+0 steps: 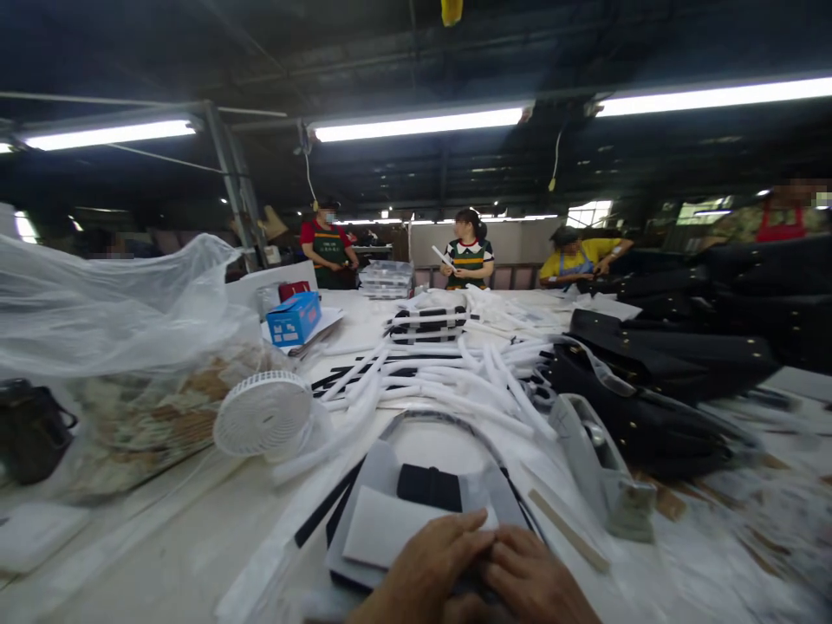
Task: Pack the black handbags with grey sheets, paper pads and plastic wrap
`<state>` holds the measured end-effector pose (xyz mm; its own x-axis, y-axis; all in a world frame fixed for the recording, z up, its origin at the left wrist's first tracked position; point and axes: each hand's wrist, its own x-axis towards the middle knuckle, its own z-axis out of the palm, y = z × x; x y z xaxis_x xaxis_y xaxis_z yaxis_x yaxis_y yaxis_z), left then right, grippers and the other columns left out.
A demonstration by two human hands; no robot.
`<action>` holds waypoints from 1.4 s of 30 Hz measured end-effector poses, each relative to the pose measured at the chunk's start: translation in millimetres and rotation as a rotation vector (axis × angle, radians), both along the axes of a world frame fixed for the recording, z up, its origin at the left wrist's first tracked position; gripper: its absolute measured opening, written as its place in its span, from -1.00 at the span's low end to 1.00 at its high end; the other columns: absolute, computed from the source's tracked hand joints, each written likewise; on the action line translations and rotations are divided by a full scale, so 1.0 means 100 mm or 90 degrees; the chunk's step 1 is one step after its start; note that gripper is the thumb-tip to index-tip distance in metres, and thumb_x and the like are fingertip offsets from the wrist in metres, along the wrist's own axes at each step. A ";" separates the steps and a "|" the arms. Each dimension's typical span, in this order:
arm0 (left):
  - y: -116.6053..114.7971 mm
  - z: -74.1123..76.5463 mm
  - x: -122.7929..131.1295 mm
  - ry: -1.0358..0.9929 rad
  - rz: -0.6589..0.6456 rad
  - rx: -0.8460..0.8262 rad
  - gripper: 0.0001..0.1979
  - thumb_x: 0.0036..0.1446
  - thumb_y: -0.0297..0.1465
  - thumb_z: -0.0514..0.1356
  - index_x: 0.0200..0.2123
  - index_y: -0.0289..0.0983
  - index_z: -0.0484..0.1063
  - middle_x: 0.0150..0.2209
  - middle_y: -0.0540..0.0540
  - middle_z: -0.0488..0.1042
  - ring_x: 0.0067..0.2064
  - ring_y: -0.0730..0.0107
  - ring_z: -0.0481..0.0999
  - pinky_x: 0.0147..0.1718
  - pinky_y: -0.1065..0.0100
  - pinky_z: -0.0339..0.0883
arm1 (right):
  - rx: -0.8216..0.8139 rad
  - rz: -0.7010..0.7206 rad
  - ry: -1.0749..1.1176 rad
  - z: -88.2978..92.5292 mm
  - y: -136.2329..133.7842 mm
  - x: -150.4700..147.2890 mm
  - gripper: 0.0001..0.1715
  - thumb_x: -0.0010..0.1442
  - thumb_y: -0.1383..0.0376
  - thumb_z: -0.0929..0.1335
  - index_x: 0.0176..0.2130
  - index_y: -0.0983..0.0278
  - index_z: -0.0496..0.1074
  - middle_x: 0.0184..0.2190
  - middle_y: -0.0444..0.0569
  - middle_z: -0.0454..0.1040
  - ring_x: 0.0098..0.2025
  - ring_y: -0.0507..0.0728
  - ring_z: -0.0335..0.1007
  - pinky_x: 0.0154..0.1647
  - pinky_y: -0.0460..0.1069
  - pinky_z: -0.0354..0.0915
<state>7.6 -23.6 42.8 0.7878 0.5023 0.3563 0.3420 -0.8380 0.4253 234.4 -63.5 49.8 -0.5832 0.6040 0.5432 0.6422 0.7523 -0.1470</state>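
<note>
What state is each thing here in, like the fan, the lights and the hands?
White foam sheet: lying flat, partly covered
Left hand: fingers over the sheet
Right hand: fingers bent, close beside the left
Ceiling lights: lit
Fan: head tilted back; whether it's spinning, I can't tell
Clear plastic bag: partly filled
White strips: heaped loosely, crossing

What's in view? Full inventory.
Table: one, white, centre
Fan: one, white, left
Box: one, blue, behind fan
Plastic bag: one, clear, left
Container: one, dark, far left
Foam strips: many, white, mid-table
Bags: several, black, right
Tape dispenser: one, grey, right
Strip: one, tan, front
Foam sheet: one, white, front
Block: one, black, behind foam sheet
Lights: several, white, overhead
People: at least four, mixed clothing, background
Left hand: one, bare, front
Right hand: one, bare, front
</note>
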 end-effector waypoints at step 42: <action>-0.14 0.23 0.03 0.053 -0.083 0.162 -0.32 0.04 -0.40 0.33 0.22 -0.26 0.18 0.29 -0.27 0.25 0.30 0.11 0.24 0.25 0.02 0.17 | 0.019 -0.081 0.079 -0.20 -0.72 -0.28 -0.77 0.35 0.38 0.24 -0.29 0.22 0.46 -0.40 -0.09 0.47 -0.29 0.13 0.26 -0.22 0.07 0.08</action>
